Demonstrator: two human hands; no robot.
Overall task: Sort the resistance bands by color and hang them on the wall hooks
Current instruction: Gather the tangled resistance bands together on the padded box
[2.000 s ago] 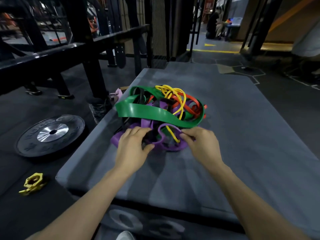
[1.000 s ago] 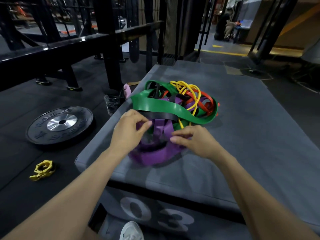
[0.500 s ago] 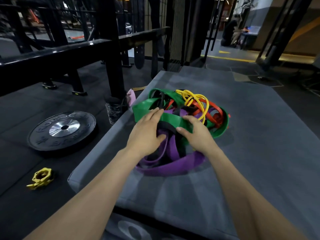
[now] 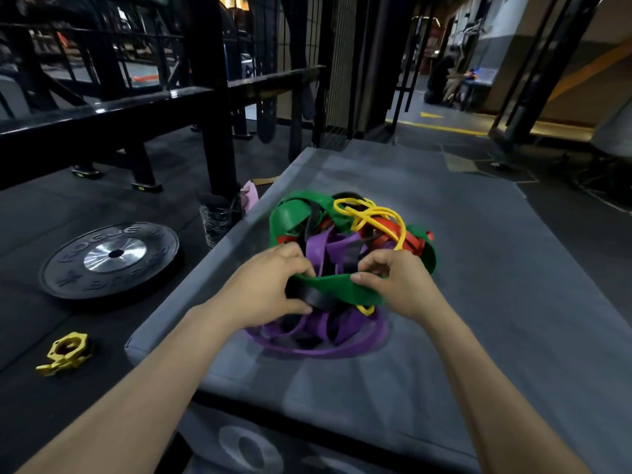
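Nearest on the grey padded desk [image 4: 478,302], a purple band [image 4: 318,350] loops flat at the base of the tangle, toward the near left corner. Just above it, the left hand [image 4: 263,289] has its grip clenched on the green band [image 4: 338,285] together with a black band [image 4: 314,299], while the right hand [image 4: 396,278] pinches the same green strip from the other side. Behind the hands lie red bands [image 4: 407,239] and a thin yellow band [image 4: 369,213]. On the floor beyond the left edge sit a yellow collar [image 4: 66,352] and a weight plate [image 4: 109,258].

A tangled heap of bands is lying under the fingers. The wide green band [image 4: 337,285] is stretching between both hands' fingertips, purple band [image 4: 318,340] loops spreading below them.
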